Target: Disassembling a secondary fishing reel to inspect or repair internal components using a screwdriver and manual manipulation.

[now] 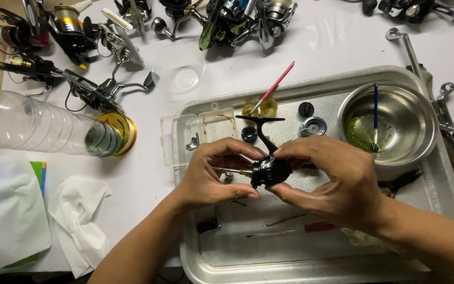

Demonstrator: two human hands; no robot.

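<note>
White tabletop (311,52) carries a big metal tray (437,221), the landmark for the rest. Beyond the tray's far edge lie several fishing reels (237,21); off its left side rests a clear plastic bottle (32,123). Inside its right end sits a steel bowl (387,126) holding a blue brush (375,115). Over the tray's middle, the right hand (337,181) grips a black reel body (270,169), while the left hand (211,176) pinches its thin shaft (232,171). This looks like mid-disassembly or refitting; the shaft calls for straight, steady handling.
</note>
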